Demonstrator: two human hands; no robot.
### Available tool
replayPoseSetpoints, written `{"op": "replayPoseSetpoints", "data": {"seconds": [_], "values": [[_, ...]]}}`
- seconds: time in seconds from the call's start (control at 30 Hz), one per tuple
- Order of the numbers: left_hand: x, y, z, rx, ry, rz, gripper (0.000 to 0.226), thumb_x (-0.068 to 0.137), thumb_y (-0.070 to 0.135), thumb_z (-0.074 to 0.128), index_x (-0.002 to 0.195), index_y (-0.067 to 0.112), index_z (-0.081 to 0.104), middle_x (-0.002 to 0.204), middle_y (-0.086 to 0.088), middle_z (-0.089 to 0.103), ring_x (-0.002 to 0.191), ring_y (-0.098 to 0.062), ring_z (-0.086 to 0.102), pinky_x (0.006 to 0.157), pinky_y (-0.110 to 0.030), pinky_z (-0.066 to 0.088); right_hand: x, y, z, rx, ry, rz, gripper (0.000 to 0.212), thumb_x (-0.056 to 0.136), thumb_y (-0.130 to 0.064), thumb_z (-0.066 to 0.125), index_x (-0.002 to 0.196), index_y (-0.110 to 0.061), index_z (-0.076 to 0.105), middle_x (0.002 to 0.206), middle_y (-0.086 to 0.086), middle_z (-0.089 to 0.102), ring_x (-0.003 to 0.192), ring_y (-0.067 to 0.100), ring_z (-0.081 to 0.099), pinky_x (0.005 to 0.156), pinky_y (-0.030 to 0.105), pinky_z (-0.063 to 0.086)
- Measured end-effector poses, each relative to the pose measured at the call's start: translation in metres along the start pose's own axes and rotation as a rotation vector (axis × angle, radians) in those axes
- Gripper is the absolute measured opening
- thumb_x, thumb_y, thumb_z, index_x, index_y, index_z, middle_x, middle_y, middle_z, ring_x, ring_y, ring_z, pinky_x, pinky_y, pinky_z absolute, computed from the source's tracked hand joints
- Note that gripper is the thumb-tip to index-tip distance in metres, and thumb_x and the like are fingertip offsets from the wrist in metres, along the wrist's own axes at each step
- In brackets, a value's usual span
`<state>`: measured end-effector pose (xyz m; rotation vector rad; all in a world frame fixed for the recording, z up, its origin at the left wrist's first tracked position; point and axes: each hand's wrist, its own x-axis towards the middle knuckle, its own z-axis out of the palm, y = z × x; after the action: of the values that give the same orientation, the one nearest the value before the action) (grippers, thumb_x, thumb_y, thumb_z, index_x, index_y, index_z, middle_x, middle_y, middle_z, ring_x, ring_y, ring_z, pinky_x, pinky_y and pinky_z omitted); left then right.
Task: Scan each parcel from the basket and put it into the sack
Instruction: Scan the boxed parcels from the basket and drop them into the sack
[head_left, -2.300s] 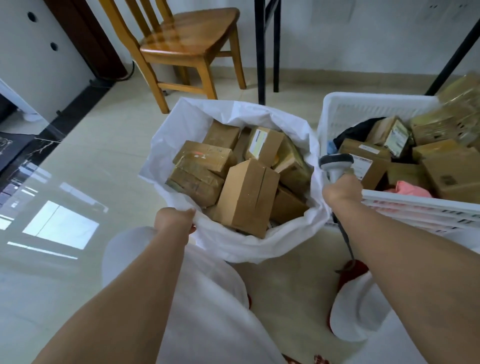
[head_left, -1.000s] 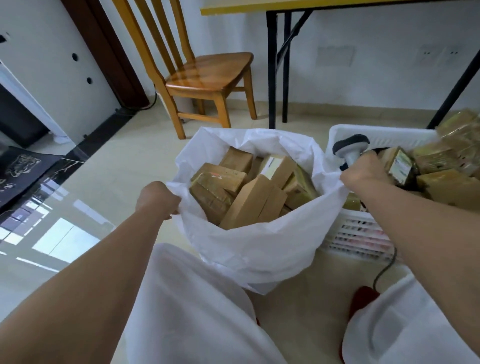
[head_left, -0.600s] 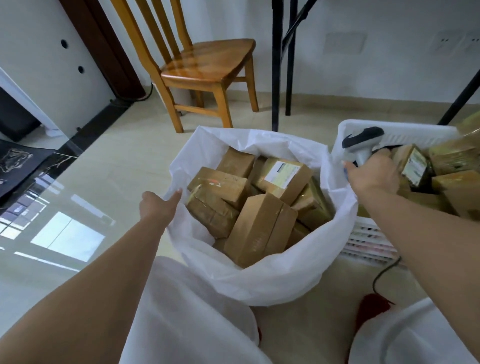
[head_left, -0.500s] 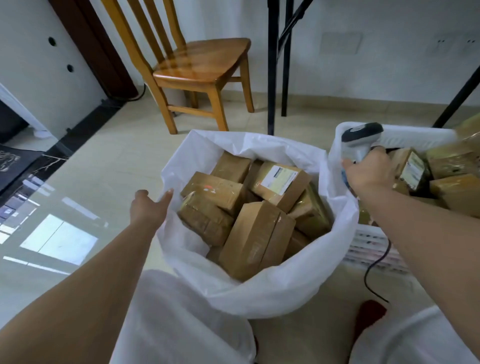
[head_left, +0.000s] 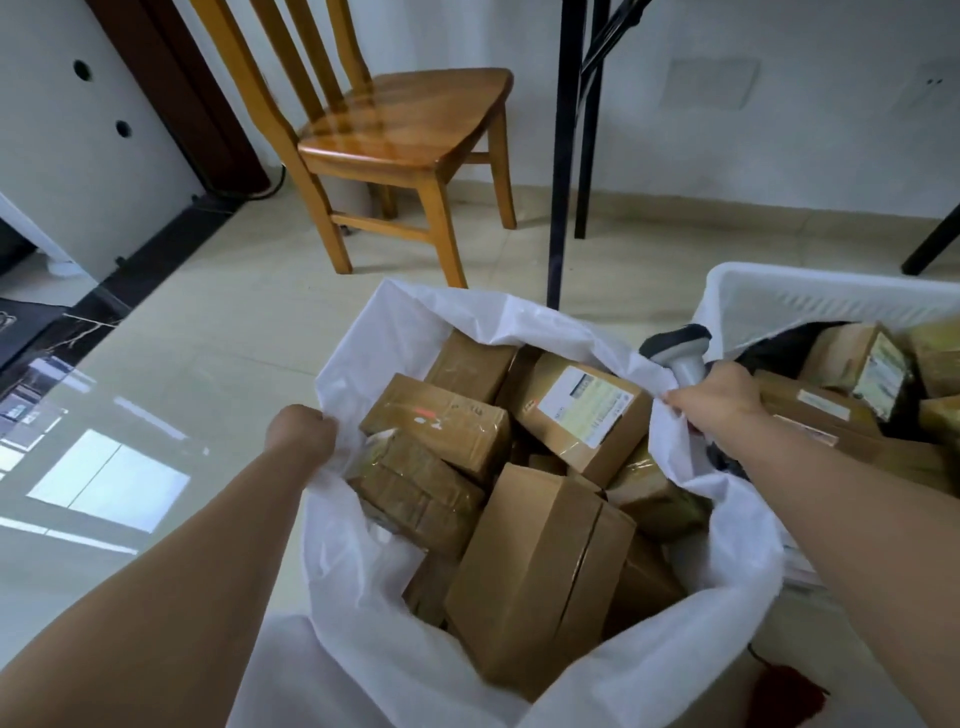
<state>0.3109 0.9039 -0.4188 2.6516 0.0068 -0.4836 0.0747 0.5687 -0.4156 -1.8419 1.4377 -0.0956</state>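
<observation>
Left hand (head_left: 298, 434), open a moment ago, now clenched on sack (head_left: 675, 649) rim; right hand (head_left: 719, 397) grips scanner (head_left: 680, 353) plus far rim. Sack mouth spread, full of parcels (head_left: 540, 571); more wait in basket (head_left: 810, 301), right.

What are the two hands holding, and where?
The left hand grips the sack by its rim. The right hand holds the scanner by its handle and pinches the opposite rim.

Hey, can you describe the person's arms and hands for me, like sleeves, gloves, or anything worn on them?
Both forearms are bare as far as the view reaches, with no sleeves showing. The left hand and right hand wear no gloves. No watch, bracelet or ring is visible.
</observation>
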Motion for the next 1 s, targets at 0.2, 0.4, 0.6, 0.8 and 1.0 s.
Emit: {"op": "replayPoseSetpoints", "data": {"seconds": [0.2, 0.4, 0.6, 0.8, 1.0], "values": [[-0.002, 0.037, -0.032, -0.125, 0.186, 0.051, 0.021, 0.082, 0.025, 0.075, 0.067, 0.013, 0.066, 0.074, -0.011, 0.068, 0.079, -0.033, 0.068, 0.076, -0.037, 0.057, 0.008, -0.037, -0.02, 0.195, 0.304, -0.065, 0.041, 0.085, -0.005, 0.064, 0.123, -0.006, 0.049, 0.121, 0.017, 0.059, 0.113, 0.038, 0.057, 0.089, 0.041, 0.046], [-0.009, 0.071, -0.06, -0.294, 0.406, 0.065, 0.019, 0.077, 0.022, 0.082, 0.081, 0.019, 0.064, 0.077, 0.003, 0.059, 0.081, -0.024, 0.06, 0.076, -0.032, 0.052, 0.011, -0.066, -0.04, 0.388, 0.503, -0.163, 0.052, 0.084, -0.01, 0.066, 0.131, -0.009, 0.043, 0.129, 0.014, 0.059, 0.117, 0.033, 0.057, 0.098, 0.04, 0.045], [-0.009, 0.065, -0.045, -0.185, 0.373, 0.089, 0.01, 0.089, 0.016, 0.066, 0.079, 0.014, 0.068, 0.073, -0.007, 0.061, 0.079, -0.035, 0.061, 0.069, -0.031, 0.043, 0.012, -0.056, -0.03, 0.258, 0.399, -0.074, 0.049, 0.084, -0.002, 0.065, 0.128, -0.003, 0.045, 0.129, 0.019, 0.058, 0.119, 0.039, 0.055, 0.098, 0.045, 0.043], [0.004, 0.055, -0.032, -0.088, 0.333, 0.061, 0.016, 0.087, 0.014, 0.064, 0.101, 0.014, 0.069, 0.102, -0.009, 0.066, 0.084, -0.031, 0.059, 0.075, -0.034, 0.049, 0.022, -0.042, -0.028, 0.157, 0.3, 0.021, 0.055, 0.076, -0.016, 0.08, 0.121, -0.002, 0.051, 0.122, 0.02, 0.061, 0.112, 0.039, 0.059, 0.09, 0.047, 0.051], [-0.015, 0.063, -0.006, -0.205, 0.347, -0.251, 0.099, 0.07, 0.04, 0.086, 0.14, 0.006, 0.026, 0.136, -0.021, 0.037, 0.123, -0.041, 0.046, 0.099, -0.05, 0.042, 0.026, -0.056, -0.027, 0.067, 0.268, -0.105, 0.076, 0.069, -0.052, 0.082, 0.123, -0.007, 0.052, 0.116, 0.013, 0.063, 0.106, 0.036, 0.062, 0.085, 0.046, 0.053]]}}
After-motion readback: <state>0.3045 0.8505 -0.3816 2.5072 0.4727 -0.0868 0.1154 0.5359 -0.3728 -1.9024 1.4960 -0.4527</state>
